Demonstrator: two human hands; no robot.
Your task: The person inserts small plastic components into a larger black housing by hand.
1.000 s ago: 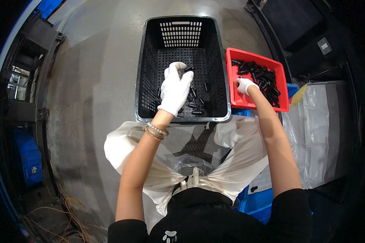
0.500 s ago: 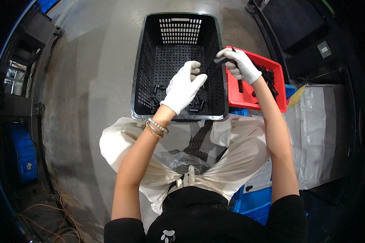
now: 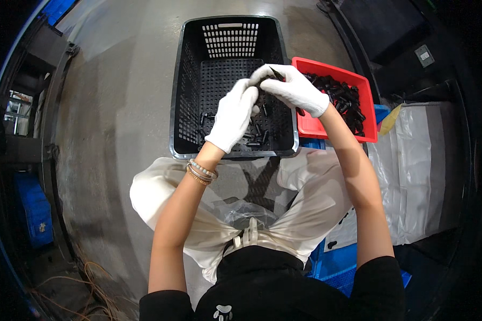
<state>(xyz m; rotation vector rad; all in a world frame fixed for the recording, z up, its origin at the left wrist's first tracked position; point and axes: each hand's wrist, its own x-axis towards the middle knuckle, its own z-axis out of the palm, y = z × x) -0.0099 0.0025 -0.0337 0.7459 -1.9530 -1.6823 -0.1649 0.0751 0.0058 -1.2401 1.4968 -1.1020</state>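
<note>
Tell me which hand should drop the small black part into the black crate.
Right. The right hand pinches the small black part in its fingers, directly above the black crate. The left hand only meets it there.

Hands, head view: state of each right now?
Left hand: gloved, fingers curled at the small black part, grip unclear.
Right hand: gloved, closed on the small black part, above the black crate.

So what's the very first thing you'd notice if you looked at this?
Probably the two white-gloved hands meeting in the middle: the left hand and the right hand pinch a small dark part together above a big black basket on the grey floor. Next, the bright red tray just to the right of the basket, heaped with small black parts.
</note>
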